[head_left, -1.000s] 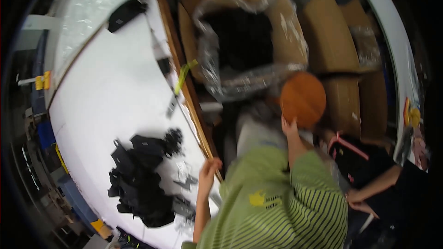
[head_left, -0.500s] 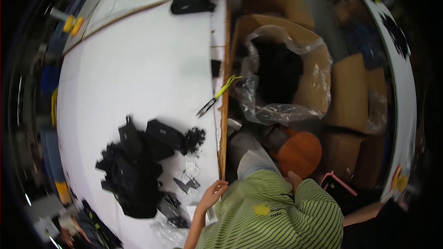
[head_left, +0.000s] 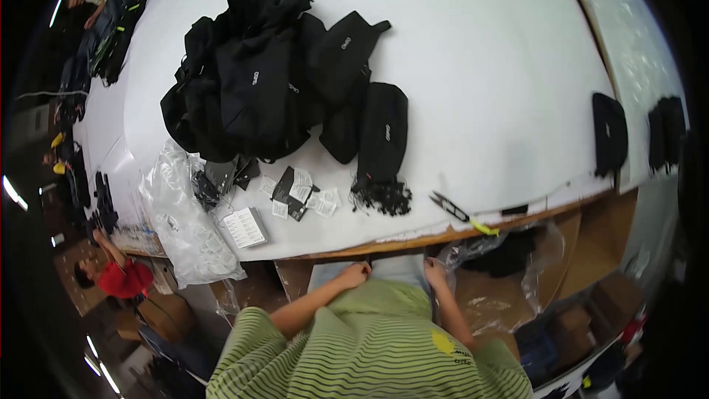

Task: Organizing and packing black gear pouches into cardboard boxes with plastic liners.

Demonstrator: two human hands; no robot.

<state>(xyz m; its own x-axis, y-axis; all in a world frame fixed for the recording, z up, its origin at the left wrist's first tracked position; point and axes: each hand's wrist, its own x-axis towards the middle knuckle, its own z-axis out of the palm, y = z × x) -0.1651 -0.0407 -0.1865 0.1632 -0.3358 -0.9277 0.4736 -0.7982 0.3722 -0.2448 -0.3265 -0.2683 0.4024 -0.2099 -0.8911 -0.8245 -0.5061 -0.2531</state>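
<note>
My left hand [head_left: 357, 274] is closed over my lap, just below the table's front edge; whatever its curled fingers hold, if anything, is hidden. Beside my right thigh, my right hand [head_left: 436, 272] has its fingers curled too, their contents out of sight. On the white table [head_left: 473, 103] lies a large pile of black pouches [head_left: 255, 92]. One black pouch [head_left: 384, 129] rests apart at its right, above a bunch of small black parts [head_left: 382, 196]. Thread snips [head_left: 450, 207] with a yellow strap lie by the front edge.
Paper tags [head_left: 300, 185], a stack of white labels [head_left: 244, 227] and a clear plastic bag [head_left: 185, 214] lie at the left front. Another black pouch [head_left: 609, 133] sits far right. Below the edge stands a plastic-lined carton [head_left: 473, 299]. A person in red [head_left: 125, 278] is at the left.
The view has swung left to face the table squarely. My right hand has come from beside the orange stool to my thigh; my left hand has moved from the table edge to my lap.
</note>
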